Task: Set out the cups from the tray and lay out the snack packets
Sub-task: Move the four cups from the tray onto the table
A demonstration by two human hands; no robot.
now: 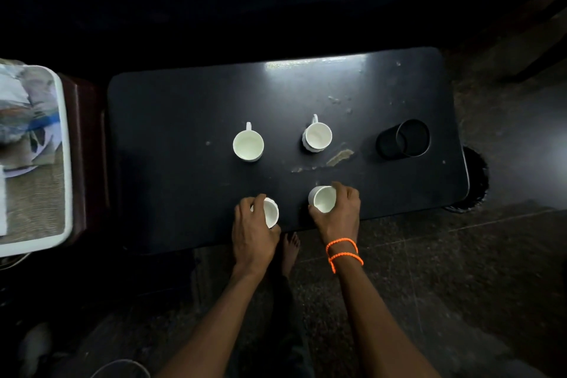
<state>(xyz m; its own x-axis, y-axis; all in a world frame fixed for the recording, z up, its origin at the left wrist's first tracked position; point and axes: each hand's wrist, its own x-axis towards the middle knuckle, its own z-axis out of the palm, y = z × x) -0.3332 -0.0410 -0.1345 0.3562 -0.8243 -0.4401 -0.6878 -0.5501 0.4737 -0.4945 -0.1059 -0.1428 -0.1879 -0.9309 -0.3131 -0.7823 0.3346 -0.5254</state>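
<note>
Four white cups sit on the dark table (184, 119), in two rows of two. The left hand (253, 233) wraps around the near left cup (270, 212), and the right hand (339, 211) grips the near right cup (322, 199), both close to the table's front edge. Behind them the far left cup (248, 145) and far right cup (318, 135) stand free, handles pointing away. One black round holder (402, 139) stands well right of them. The white tray (66, 144) rests off the table's left end, holding crumpled packets (21, 107) too blurred to count
</note>
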